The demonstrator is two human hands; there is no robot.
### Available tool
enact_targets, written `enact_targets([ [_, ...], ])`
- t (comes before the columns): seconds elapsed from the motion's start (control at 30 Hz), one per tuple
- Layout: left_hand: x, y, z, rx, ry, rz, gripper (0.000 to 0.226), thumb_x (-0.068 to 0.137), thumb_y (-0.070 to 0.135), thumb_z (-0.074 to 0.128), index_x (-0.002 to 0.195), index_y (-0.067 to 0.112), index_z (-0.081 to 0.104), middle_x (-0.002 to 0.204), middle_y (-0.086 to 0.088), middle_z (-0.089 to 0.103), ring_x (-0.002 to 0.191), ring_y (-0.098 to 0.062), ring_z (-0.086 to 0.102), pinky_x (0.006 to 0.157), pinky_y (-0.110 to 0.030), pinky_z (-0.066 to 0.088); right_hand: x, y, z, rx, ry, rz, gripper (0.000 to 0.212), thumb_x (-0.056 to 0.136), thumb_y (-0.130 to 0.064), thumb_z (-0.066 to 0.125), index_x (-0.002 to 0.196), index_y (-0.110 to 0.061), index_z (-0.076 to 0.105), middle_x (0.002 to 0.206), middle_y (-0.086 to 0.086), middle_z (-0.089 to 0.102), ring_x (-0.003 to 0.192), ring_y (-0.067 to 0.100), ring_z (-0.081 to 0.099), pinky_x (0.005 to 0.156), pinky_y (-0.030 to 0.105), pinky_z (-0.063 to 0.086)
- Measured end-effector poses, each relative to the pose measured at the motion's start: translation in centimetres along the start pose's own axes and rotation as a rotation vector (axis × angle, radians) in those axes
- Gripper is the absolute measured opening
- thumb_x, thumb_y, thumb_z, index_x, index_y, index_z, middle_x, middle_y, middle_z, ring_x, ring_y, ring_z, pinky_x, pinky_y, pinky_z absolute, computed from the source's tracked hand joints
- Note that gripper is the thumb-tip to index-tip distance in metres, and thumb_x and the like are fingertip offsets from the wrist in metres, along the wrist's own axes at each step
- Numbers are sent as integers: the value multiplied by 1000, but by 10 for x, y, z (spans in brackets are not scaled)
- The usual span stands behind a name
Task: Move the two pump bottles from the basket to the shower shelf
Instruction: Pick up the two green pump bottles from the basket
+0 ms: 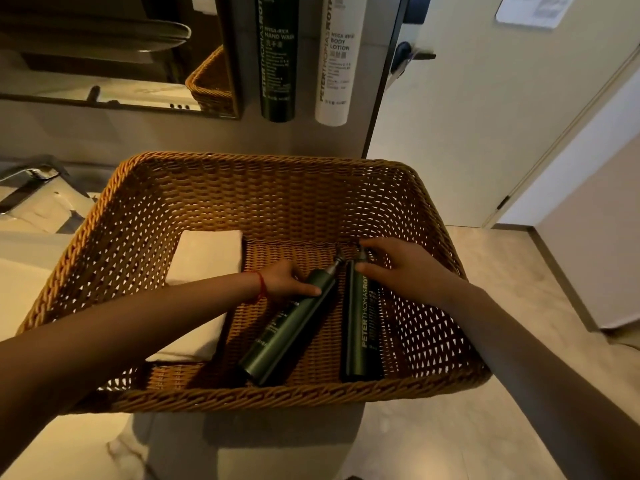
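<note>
Two dark green pump bottles lie flat inside a brown wicker basket point(145, 188). The left bottle point(284, 334) lies at a slant, its neck pointing up and right. The right bottle point(360, 327) lies nearly straight, white lettering along its side. My left hand point(287, 280) rests on the upper part of the left bottle, thumb laid across it. My right hand point(405, 268) covers the top of the right bottle, fingers spread over its neck. Both bottles still lie on the basket floor. The pump heads are partly hidden by my fingers.
A folded white towel point(204, 258) lies in the basket's left half. The basket stands on a pale marble counter point(52, 445). On the wall behind hang a dark hand-wash bottle point(278, 57) and a white body-lotion bottle point(337, 60). A mirror point(104, 46) is at upper left, a door point(519, 116) at right.
</note>
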State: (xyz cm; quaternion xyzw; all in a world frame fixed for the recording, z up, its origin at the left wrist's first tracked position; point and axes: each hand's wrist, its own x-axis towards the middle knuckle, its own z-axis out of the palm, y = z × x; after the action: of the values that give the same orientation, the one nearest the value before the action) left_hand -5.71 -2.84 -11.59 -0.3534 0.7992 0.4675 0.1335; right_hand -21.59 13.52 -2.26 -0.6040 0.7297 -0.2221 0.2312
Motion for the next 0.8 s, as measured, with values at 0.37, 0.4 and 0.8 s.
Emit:
enact_targets([
  [0.37, 25, -3, 5, -66, 11, -130, 61, 59, 48, 74, 100, 5, 61, 101, -14, 63, 86, -24, 61, 62, -29, 50, 7, 1, 6, 9, -110, 176, 27, 89, -30, 53, 112, -16, 56, 91, -2, 59, 81, 13, 56, 63, 14, 41],
  [0.4, 25, -5, 5, -83, 3, -121, 60, 58, 48, 74, 98, 4, 61, 99, -14, 64, 85, -24, 61, 61, -29, 50, 10, 2, 8, 3, -123, 198, 27, 89, -29, 53, 112, -15, 56, 92, 0, 59, 81, 14, 56, 63, 14, 41],
  [0.8, 26, -17, -30, -384, -39, 52, 20, 71, 34, 68, 75, 14, 64, 75, -3, 64, 61, -10, 63, 42, -15, 45, 44, 19, 36, 88, -175, 674, 33, 86, -21, 58, 113, -3, 52, 110, 15, 58, 93, 23, 53, 79, 30, 46],
])
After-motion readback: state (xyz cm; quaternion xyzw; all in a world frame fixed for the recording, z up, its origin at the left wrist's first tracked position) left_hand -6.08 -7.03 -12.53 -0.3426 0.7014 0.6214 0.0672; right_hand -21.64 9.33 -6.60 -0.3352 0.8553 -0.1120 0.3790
